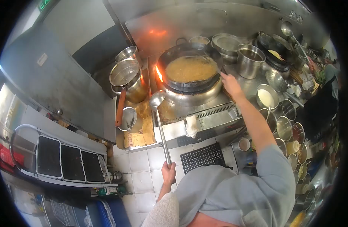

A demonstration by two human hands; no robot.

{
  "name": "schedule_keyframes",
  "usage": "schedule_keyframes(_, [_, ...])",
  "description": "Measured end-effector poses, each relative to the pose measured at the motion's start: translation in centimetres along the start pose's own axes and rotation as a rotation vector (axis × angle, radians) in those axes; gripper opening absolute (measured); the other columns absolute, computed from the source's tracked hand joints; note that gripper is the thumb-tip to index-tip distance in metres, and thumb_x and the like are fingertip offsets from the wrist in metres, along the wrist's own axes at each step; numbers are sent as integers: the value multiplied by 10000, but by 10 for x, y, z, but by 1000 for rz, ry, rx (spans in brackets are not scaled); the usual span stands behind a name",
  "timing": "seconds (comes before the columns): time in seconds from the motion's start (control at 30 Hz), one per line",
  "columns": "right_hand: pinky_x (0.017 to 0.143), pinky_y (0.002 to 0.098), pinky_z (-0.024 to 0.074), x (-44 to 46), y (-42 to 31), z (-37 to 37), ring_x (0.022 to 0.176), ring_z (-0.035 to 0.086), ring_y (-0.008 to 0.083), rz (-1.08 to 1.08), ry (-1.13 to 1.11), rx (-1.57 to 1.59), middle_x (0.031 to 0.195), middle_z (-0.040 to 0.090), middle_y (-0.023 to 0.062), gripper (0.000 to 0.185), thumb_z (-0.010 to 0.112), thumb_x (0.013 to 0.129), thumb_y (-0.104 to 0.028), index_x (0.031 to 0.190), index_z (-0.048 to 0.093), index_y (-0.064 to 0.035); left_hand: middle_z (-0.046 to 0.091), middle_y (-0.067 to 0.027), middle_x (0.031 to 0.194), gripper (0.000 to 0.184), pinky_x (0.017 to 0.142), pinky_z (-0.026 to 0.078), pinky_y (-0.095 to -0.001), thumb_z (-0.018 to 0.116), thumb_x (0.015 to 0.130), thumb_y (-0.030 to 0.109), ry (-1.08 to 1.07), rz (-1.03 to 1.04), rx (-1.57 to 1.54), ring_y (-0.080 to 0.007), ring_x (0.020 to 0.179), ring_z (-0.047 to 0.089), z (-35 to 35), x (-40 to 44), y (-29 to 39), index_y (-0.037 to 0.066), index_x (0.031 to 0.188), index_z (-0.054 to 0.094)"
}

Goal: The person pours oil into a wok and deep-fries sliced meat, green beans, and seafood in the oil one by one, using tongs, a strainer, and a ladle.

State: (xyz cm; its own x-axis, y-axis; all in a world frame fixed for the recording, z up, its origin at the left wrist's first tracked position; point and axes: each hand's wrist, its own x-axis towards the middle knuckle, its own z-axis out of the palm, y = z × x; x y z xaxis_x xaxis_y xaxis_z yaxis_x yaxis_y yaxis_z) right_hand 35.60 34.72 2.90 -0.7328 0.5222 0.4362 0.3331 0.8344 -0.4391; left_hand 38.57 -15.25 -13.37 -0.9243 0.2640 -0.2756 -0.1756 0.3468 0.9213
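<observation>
- As I stand here and look, I see a big black pan (181,52) on a round metal stove (193,99), and golden food (191,70) fills the middle of the pan.
- The left hand (168,174) is closed around the low end of a long ladle (162,132). The ladle's shiny bowl is at the front left of the stove, outside the pan.
- The right hand (231,86) is by the right side of the pan, with its fingers bent. I cannot tell if it is gripping the edge, a handle or a tool.
- Bright orange fire (159,74) comes up at the left side of the pan, across from the right hand.
- To work well here, I think the right hand should be firm but gentle, so the hot food does not slosh over the edge.
- A tight hold is good for the ladle too, since its heavy end is far from the fingers. It is best to bring it in slowly and steer the arm clear of the fire.
- A tall pot (251,64) stands near the pan on the right, so that elbow needs room.
- On the left, a strainer (124,71) with a brown handle sits on a pot, well away from both hands.
</observation>
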Motion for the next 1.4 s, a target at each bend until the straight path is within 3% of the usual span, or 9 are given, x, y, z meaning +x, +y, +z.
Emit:
schedule_keyframes(0.5, [832,414,469,-30,-18,-9,941,561,363,-96,-128,-126,929,553,206,396,618,804,-93,1196,560,-75,461,-6,516,210,349,361,-255,629,848,156,-63,-59,-123,-95,383,442,-29,-19,42,49,803,455])
schedule_keyframes(0.6, [858,392,459,-54,-73,-26,974,546,347,-262,114,99,962,563,199,355,623,779,-60,1131,588,-31,457,-5,511,197,346,350,-247,620,862,154,-161,-38,-325,-96,373,426,-24,-15,54,58,815,454])
schedule_keyframes(0.73, [791,303,503,-143,-151,-22,911,605,159,-78,-964,791,956,646,89,286,653,845,-153,1085,592,-9,508,-35,593,159,442,400,-252,595,875,132,-462,47,-649,-117,480,480,-16,-1,103,59,819,465])
schedule_keyframes(0.8, [824,304,500,-186,-173,-1,926,606,157,-122,-1146,1044,945,643,91,442,707,810,-213,1156,544,9,581,-101,950,118,770,440,-320,604,853,133,-593,400,-467,-161,867,540,-9,5,148,40,896,546])
schedule_keyframes(0.87, [639,279,513,-203,-200,-11,675,612,138,-325,-1055,1086,760,631,71,253,660,830,-132,1001,557,23,513,-131,1174,171,873,415,-347,604,849,141,-697,520,-190,-196,1029,500,-3,17,176,30,973,568])
schedule_keyframes(0.97, [487,248,463,-210,-197,-15,528,557,109,210,-1067,1310,636,569,28,196,651,828,-121,940,542,-3,408,-144,1335,336,963,368,-363,581,879,198,-888,577,-11,-241,1186,425,26,19,207,10,1154,532])
schedule_keyframes(1.1, [374,204,366,-207,-160,-29,416,457,56,336,-718,1560,554,483,-18,171,639,839,-110,947,535,-28,379,-159,1386,556,1008,338,-349,462,955,303,-974,631,19,-246,1294,350,72,31,213,-6,1389,302])
schedule_keyframes(1.2, [362,203,354,-182,-111,-58,404,430,50,385,-551,1490,622,509,-20,244,629,851,-116,1055,520,-40,411,-150,1362,530,1003,342,-344,417,972,315,-1027,327,-228,-227,1259,391,94,27,200,-7,1381,318])
schedule_keyframes(1.4, [356,194,340,-52,26,-125,414,426,62,302,-342,1806,646,483,-5,382,610,861,-145,1187,445,-32,604,-248,1092,491,917,424,-367,418,946,397,-696,113,657,-340,1079,560,117,9,102,-21,1145,579])
